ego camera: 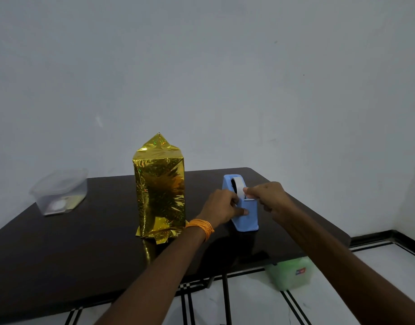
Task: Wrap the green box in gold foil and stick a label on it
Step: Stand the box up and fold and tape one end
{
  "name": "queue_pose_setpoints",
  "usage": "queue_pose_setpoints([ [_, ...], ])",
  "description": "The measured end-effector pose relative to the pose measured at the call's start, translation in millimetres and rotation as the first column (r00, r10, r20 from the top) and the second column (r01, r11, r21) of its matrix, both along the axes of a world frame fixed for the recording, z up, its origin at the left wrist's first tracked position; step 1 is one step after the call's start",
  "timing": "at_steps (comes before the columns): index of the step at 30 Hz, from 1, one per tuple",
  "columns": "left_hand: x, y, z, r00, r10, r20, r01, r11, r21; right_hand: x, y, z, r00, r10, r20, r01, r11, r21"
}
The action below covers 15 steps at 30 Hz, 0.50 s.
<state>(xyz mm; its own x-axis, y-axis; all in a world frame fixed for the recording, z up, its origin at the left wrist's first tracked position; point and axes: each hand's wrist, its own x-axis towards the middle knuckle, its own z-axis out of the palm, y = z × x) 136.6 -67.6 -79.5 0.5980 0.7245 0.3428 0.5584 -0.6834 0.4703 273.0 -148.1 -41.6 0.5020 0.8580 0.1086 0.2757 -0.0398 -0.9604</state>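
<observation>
— Dark table (61, 254): what is seen on it, left to right?
— Clear tub (59, 193) near the left edge. Gold-wrapped box (159, 191) is stood upright mid-table. Blue tape dispenser (246, 218) is gripped by the left hand (221, 207); its tape (237, 184) is pinched by the right hand (267, 195).

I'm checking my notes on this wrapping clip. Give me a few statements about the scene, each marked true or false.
1. The gold-wrapped box stands upright on the table. True.
2. The left hand rests on the box. False: it holds the blue dispenser, beside the box.
3. The right hand pinches the white strip at the dispenser's top. True.
4. The clear container sits right of the dispenser. False: it is at the table's left end.
</observation>
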Motion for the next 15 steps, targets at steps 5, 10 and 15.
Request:
queue_pose_setpoints([
  [5,0.2,-1.2,-2.7,0.999,0.008,0.031,-0.008,1.0,-0.014,1.4,-15.7,-23.5,0.996,-0.024,0.08,0.021,0.999,0.039],
  [10,-1.4,-2.8,-5.9,0.997,0.0,0.083,0.003,0.999,-0.042,2.4,-21.6,-46.6,0.985,-0.032,0.17,0.025,0.999,0.048],
  [15,-1.1,-6.8,-4.9,0.996,-0.003,0.088,0.008,0.998,-0.059,3.0,-20.5,-52.2,0.875,-0.087,0.476,0.1,0.995,-0.002],
])
